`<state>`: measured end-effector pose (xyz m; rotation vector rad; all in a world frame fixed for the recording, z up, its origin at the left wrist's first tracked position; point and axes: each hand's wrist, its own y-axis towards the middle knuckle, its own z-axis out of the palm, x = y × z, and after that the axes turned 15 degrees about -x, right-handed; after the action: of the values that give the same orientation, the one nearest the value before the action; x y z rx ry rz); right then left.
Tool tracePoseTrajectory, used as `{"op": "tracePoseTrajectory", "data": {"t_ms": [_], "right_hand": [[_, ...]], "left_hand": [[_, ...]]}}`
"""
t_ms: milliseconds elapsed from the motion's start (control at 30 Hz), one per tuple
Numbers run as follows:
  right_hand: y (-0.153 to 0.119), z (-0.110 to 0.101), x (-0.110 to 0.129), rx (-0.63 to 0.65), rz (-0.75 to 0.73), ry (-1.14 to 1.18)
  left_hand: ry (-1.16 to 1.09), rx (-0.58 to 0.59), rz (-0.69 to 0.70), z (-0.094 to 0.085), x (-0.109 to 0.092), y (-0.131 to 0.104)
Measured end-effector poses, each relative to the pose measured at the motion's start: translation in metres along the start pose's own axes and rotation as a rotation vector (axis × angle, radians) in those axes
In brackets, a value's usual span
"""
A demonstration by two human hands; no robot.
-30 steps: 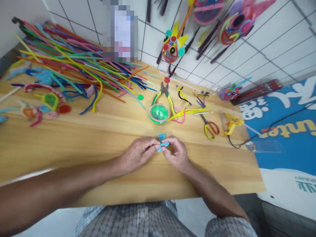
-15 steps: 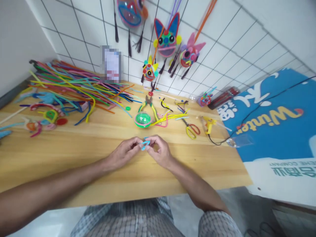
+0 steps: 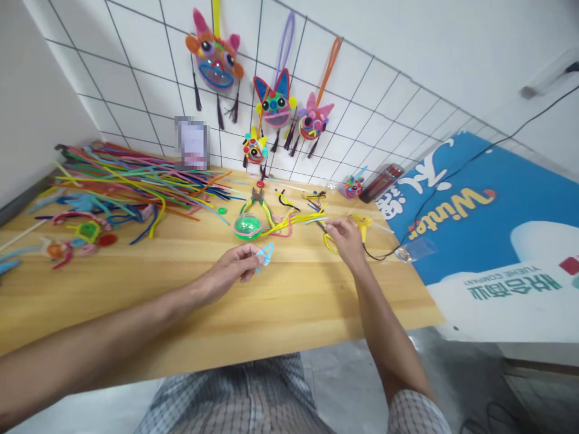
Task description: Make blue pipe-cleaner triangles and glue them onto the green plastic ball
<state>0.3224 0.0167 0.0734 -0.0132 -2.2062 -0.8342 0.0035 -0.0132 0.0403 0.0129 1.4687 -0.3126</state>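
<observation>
My left hand (image 3: 237, 265) is closed in a pinch on a light blue pipe cleaner (image 3: 266, 255) bent into a small pointed loop, held just above the table. My right hand (image 3: 347, 241) is stretched out to the right over the scissors (image 3: 329, 243), covering most of them. Its fingertips are drawn together beside the end of a short pale pipe cleaner (image 3: 315, 220); what they grip, if anything, is hidden. Between the hands and the wall sits a clear and green plastic ball (image 3: 247, 226) with a pink rim. Green-and-yellow pliers (image 3: 257, 202) lie behind it.
Many coloured pipe cleaners (image 3: 136, 175) are heaped at the back left, with finished pieces (image 3: 88, 230) in front. A yellow glue gun (image 3: 363, 226) and its black cord lie at the right. Decorated masks (image 3: 275, 103) hang on the wall grid.
My right hand has let go of the light blue pipe cleaner and moved right to the scissors. My left hand keeps holding the loop. The view has tilted up slightly.
</observation>
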Motion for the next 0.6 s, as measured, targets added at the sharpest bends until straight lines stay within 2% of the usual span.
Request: {"op": "tracePoseTrajectory", "data": {"t_ms": [133,233,367,500,600], "right_hand": [[0.014,0.034,-0.034,0.092,-0.043,-0.216],[0.026,0.054,-0.042,0.161,-0.084,-0.356],[0.039,0.073,-0.045,0.263,-0.129,-0.515],[0.047,0.077,-0.046,0.321,-0.145,-0.598],[0.045,0.065,-0.035,0.273,-0.188,-0.570]], "left_hand": [[-0.004,0.062,-0.064,0.008,0.015,0.012],[-0.007,0.104,-0.078,0.006,0.024,0.018],[-0.029,0.078,-0.053,-0.002,0.033,0.020],[-0.069,0.084,-0.064,-0.006,0.034,0.018],[-0.094,0.074,-0.079,-0.006,0.032,0.018]]}}
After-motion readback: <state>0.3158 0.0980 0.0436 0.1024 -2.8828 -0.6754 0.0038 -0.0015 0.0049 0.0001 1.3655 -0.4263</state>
